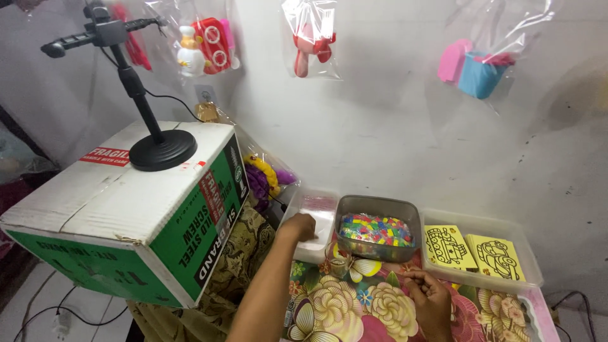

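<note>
The left hand's (pixel 300 227) fingertips are hidden inside the clear tray (pixel 315 223). The right hand (pixel 431 301) is curled, its grip unclear. The flowered cloth (pixel 354 307) runs off the near edge.

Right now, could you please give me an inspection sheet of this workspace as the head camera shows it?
Surface: flowered cloth covers the table.
Job's things: clear tray under the left hand; metal tin of coloured pieces; clear tray with two yellow picture cards.
Clutter: small glass before the tin; purple and yellow toy.
Hands: left hand reaches into the clear tray; right hand rests curled on the cloth; whether either holds anything cannot be told.
Cables: black lead along the wall; white cables on the floor.
Surroundings: cardboard box bearing a black stand; bagged toys hung on the wall.
</note>
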